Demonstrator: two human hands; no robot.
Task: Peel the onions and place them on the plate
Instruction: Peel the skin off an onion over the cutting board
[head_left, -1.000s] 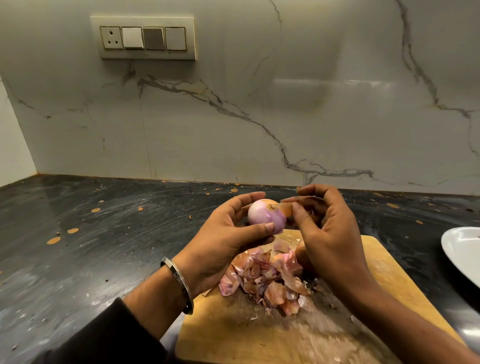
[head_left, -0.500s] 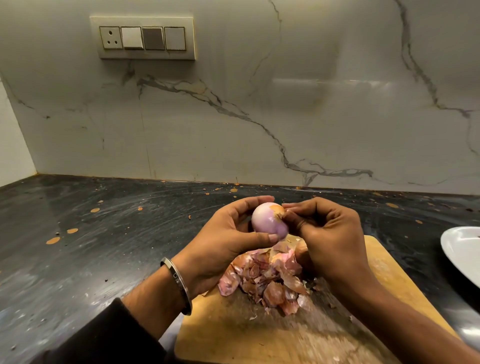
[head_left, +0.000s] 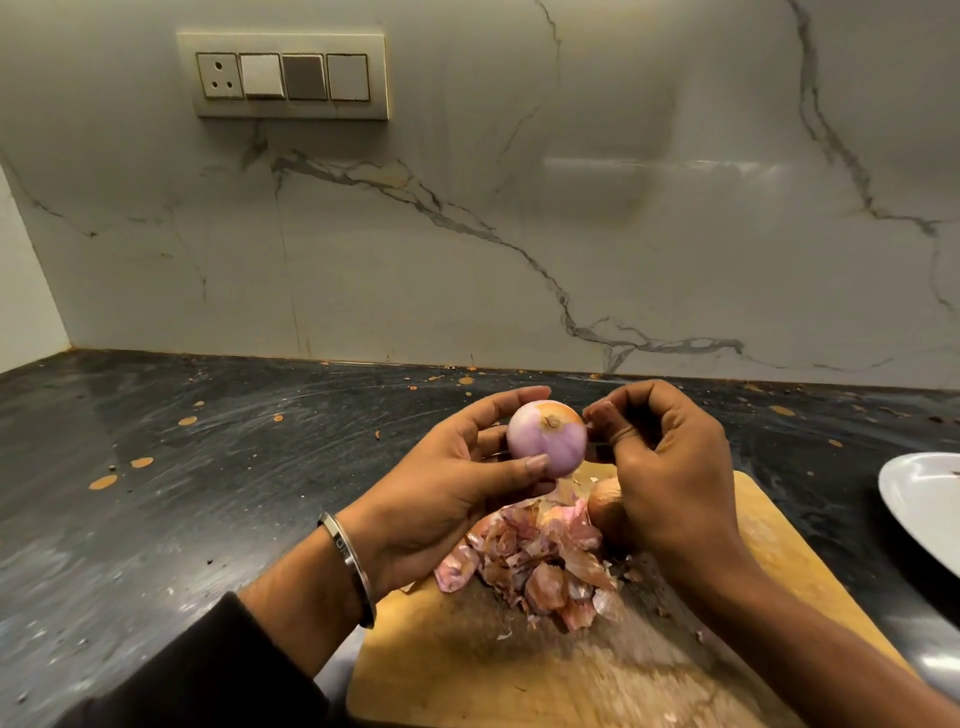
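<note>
Smooth onion, papery skins, worn wood, polished stone

The onion (head_left: 545, 439) between the left fingers looks smooth and glossy; beneath the fingers lie dry papery skins (head_left: 535, 561) on a scuffed matt wooden board (head_left: 467, 670); the black countertop (head_left: 208, 493) shines, glossy marble wall (head_left: 519, 234) beyond.

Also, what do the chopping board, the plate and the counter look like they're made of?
Chopping board: pale wood or bamboo, going by its grain and worn, scuffed face. Plate: smooth, glossy and white, maybe ceramic or melamine; only its edge shows. Counter: dark polished stone, with pale swirls and a sheen, speckled with orange spots.
</note>
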